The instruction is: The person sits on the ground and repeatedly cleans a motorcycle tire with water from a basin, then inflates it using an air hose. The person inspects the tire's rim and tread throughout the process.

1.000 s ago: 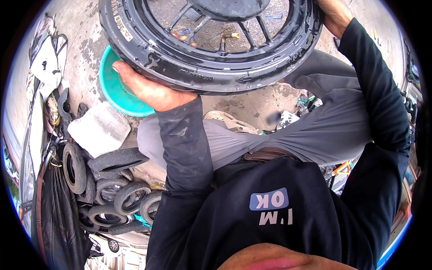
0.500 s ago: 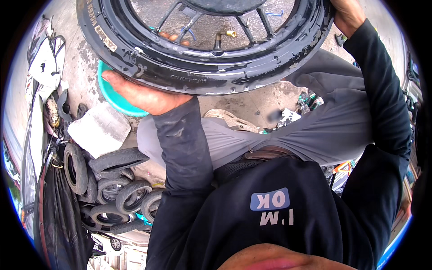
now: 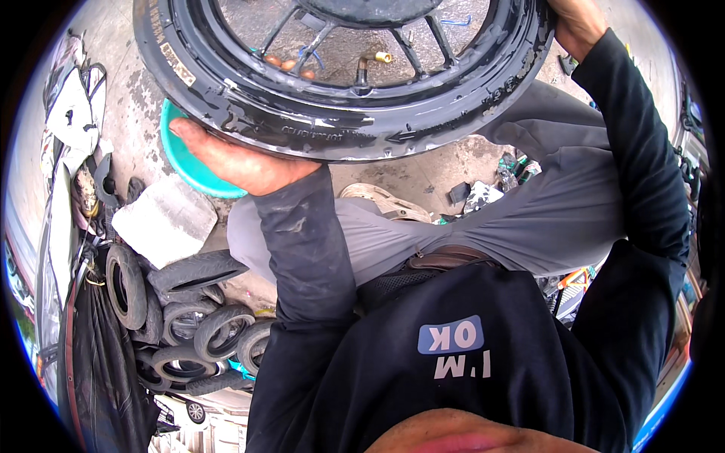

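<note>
A black wheel with a wet-looking tyre (image 3: 340,130) on its spoked rim fills the top of the head view. Its upper part is cut off by the picture's edge. My left hand (image 3: 245,162) is under the tyre's near left side, bearing it on the palm, with the fingertips hidden beneath. My right hand (image 3: 580,30) grips the tyre's right edge, its fingers partly out of sight. From the inner rim rises a bent valve stem (image 3: 362,73) with a brass-coloured end. Through the spokes show several small brown round things (image 3: 287,64) on a wet surface.
A green basin (image 3: 180,160) stands beyond my left hand. Left of my knee lies a whitish slab (image 3: 168,221), with a heap of loose tyres (image 3: 198,270) below it. A beige clog (image 3: 384,204) shows between my legs, near scattered packaging (image 3: 483,198). Dark sheeting (image 3: 102,359) hangs at left.
The wheel has shifted and tilted very slightly between my hands. Both hands keep their places on the tyre.
</note>
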Action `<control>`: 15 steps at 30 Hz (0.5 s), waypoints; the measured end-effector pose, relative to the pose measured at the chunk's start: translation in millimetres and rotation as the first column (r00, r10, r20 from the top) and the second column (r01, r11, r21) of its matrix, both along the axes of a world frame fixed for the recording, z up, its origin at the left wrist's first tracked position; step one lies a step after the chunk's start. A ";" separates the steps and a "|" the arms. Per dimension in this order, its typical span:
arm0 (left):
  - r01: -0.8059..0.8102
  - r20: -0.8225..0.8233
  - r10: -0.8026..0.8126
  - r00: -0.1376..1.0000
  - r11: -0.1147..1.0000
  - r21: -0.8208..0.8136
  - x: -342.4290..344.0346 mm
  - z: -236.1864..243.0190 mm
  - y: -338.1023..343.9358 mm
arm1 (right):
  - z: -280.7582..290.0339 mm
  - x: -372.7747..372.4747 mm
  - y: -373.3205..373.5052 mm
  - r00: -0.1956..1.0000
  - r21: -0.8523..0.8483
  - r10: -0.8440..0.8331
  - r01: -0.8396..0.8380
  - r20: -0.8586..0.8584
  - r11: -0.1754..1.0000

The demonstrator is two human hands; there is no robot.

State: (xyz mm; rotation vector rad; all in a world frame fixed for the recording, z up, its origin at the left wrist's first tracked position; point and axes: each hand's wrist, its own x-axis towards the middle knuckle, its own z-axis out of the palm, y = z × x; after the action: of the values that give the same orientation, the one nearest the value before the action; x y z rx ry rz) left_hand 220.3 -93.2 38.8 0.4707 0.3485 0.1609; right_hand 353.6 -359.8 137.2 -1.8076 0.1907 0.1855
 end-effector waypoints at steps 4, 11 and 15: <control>-0.015 -0.030 0.016 0.999 0.999 0.030 -0.4 -1.0 -0.7 | -0.6 4.3 -7.4 0.998 0.016 0.002 -0.001 -0.062 1.000; 0.007 -0.001 -0.007 1.000 1.000 0.008 -1.3 -4.3 -0.2 | 1.7 -1.5 -2.4 0.998 0.034 -0.013 0.015 -0.059 0.999; 0.023 0.016 -0.023 1.000 1.000 -0.018 -0.9 -2.8 -1.8 | -2.8 7.5 -11.9 0.993 0.031 -0.027 0.031 -0.116 0.999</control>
State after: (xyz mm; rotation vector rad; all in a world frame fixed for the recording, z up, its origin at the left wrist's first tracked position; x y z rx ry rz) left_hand 219.4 -94.9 36.0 0.4549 0.3282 0.1390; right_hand 361.2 -371.7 134.4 -1.7616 0.2939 0.2714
